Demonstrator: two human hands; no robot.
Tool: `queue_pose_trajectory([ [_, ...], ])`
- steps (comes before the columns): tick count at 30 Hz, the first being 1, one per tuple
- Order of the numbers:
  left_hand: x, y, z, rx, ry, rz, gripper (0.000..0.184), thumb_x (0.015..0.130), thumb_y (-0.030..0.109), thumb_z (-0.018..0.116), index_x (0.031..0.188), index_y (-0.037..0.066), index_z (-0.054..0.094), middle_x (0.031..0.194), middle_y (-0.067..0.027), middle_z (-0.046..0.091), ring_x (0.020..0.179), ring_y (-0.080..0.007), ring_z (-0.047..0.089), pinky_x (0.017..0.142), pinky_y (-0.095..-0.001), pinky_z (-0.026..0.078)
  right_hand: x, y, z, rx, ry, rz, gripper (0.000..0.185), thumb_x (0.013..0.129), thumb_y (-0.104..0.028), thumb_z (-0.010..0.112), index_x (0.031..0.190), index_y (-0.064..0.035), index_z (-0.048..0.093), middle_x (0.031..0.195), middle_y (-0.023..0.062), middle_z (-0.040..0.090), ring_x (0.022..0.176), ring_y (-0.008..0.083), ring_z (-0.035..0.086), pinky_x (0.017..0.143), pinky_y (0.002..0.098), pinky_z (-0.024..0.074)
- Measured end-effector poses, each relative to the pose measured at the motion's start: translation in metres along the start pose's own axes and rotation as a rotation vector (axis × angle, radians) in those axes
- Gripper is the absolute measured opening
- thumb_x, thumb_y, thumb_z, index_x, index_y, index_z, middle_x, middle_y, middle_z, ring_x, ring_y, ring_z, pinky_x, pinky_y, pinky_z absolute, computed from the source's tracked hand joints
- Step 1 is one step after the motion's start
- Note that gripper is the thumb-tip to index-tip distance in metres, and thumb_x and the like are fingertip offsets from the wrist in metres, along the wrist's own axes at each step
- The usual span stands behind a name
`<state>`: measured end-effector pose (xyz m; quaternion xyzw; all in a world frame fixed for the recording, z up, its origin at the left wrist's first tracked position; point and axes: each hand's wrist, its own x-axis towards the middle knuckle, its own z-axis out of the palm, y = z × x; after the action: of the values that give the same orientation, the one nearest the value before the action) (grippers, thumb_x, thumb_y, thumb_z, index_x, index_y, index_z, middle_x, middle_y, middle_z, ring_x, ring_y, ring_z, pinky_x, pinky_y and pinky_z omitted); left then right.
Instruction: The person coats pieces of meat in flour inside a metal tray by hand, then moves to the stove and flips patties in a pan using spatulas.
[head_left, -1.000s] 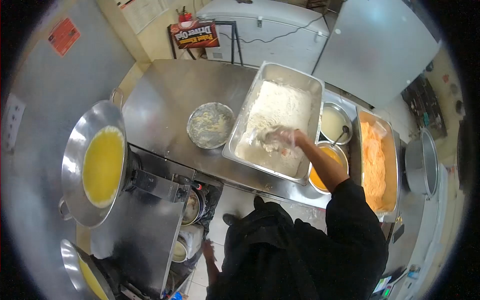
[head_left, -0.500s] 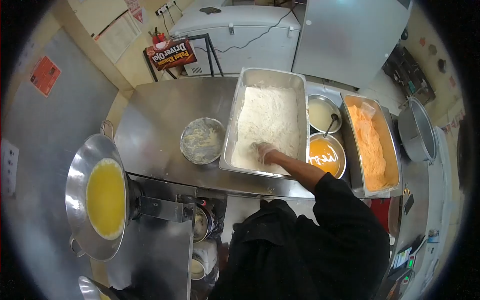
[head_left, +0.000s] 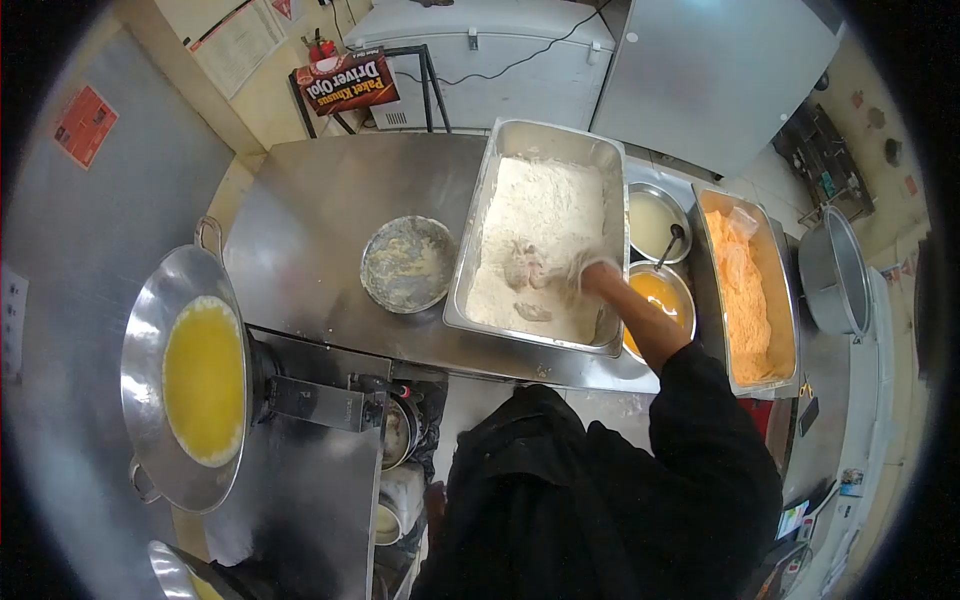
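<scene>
1. Flour-coated pieces [head_left: 525, 265] lie in white flour [head_left: 550, 200] inside steel tray [head_left: 616, 195].
2. Right hand [head_left: 587, 274], gloved, just beside them; fingers blurred, cannot tell whether spread or pinching.
3. Left hand [head_left: 435, 500] low beside black clothing [head_left: 520, 500], mostly hidden; cannot tell its fingers.

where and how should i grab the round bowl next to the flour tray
Probably by the rim on its left side, thumb inside and fingers under the outer wall, coming in from the left. The bowl stands upright with no handle in sight. Its right edge sits close to the flour tray, so finger room looks tighter there, while bare table lies left.
</scene>
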<state>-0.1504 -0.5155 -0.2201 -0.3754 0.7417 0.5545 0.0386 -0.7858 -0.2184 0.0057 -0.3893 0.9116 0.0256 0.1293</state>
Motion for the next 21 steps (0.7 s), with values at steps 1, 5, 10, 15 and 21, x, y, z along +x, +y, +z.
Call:
queue_pose_trajectory([
  [1,0.006,0.001,-0.002,-0.148,0.004,-0.125,0.020,0.084,0.023,0.052,0.093,0.008,0.061,0.078,-0.0053,0.064,0.049,-0.0108,0.051,0.039,-0.0262,0.038,-0.013,-0.027,-0.020,-0.048,-0.231,-0.063,0.041,0.086,-0.044,0.046,0.097,-0.0094,0.065,0.096,0.0153,0.064,0.090,0.0320,0.060,0.079,0.0417,0.0450],
  [5,0.018,0.013,-0.002,-0.382,0.082,-0.446,0.022,0.084,0.023,0.051,0.095,0.007,0.061,0.079,-0.0061,0.065,0.048,-0.0111,0.050,0.038,-0.0265,0.037,-0.010,-0.084,-0.033,0.102,-0.292,-0.128,0.036,0.079,-0.037,0.056,0.101,-0.0094,0.065,0.107,0.0142,0.062,0.098,0.0294,0.057,0.088,0.0377,0.0416],
  [10,0.016,0.036,0.001,-0.351,0.048,-0.304,0.023,0.083,0.022,0.051,0.096,0.007,0.060,0.078,-0.0056,0.065,0.050,-0.0098,0.051,0.038,-0.0262,0.037,-0.027,-0.085,-0.038,0.921,-0.149,-0.307,0.044,0.077,-0.038,0.064,0.109,-0.0087,0.063,0.115,0.0149,0.059,0.104,0.0285,0.054,0.095,0.0369,0.0371],
  [15,0.017,0.002,0.016,0.286,0.099,0.382,0.018,0.082,0.019,0.050,0.085,0.005,0.061,0.075,-0.0090,0.063,0.057,-0.0197,0.054,0.045,-0.0324,0.040,0.005,-0.147,-0.037,0.585,0.128,-0.160,0.069,0.077,-0.047,0.061,0.129,-0.0033,0.044,0.124,0.0205,0.051,0.114,0.0304,0.050,0.099,0.0388,0.0352],
  [21,-0.005,0.002,0.023,0.506,0.092,0.447,0.017,0.079,0.020,0.050,0.078,0.004,0.058,0.072,-0.0122,0.060,0.063,-0.0269,0.055,0.053,-0.0376,0.042,0.022,-0.180,-0.052,0.372,-0.137,-0.131,0.061,0.077,-0.044,0.053,0.119,-0.0005,0.051,0.109,0.0242,0.058,0.107,0.0374,0.051,0.090,0.0414,0.0417],
])
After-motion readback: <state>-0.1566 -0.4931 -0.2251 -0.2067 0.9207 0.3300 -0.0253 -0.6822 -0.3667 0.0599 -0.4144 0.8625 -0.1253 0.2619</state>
